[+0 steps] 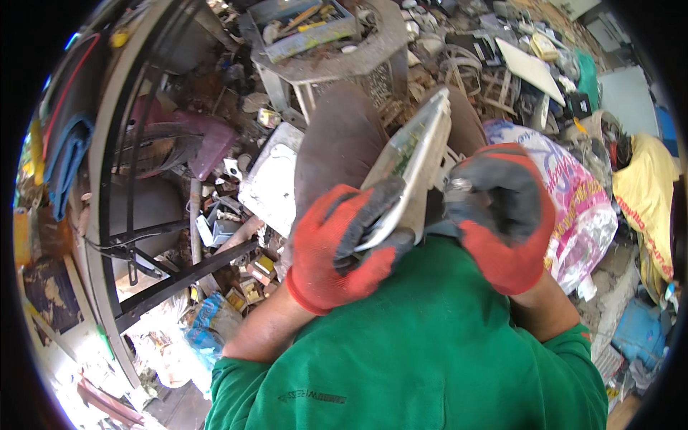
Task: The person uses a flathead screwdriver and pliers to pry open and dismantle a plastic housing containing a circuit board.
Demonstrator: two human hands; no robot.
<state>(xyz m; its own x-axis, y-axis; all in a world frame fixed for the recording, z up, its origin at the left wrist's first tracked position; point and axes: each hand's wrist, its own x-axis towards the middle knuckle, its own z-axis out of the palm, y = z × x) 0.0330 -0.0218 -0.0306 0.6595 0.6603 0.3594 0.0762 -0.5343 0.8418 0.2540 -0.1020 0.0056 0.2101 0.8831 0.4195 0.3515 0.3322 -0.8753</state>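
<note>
A flat device with a pale plastic casing (431,156) stands tilted on edge before my chest, above my knees. Green shows on its inner side, perhaps a circuit board. My left hand (344,244), in a red and grey work glove, grips its lower end between thumb and fingers. My right hand (502,209), gloved alike and motion-blurred, is curled just right of the casing. Something small and shiny shows by its fingertips, but whether the hand holds it is unclear. Part of a grey-blue object (442,228) shows between the hands, mostly hidden.
Ahead stands a worn stool (371,59) bearing a metal tray (309,43) of tools and scraps. A white panel (274,177) lies left of my leg, beside a metal frame (129,161). At right are a printed plastic sack (578,215), a yellow bag (645,188) and heaped scrap.
</note>
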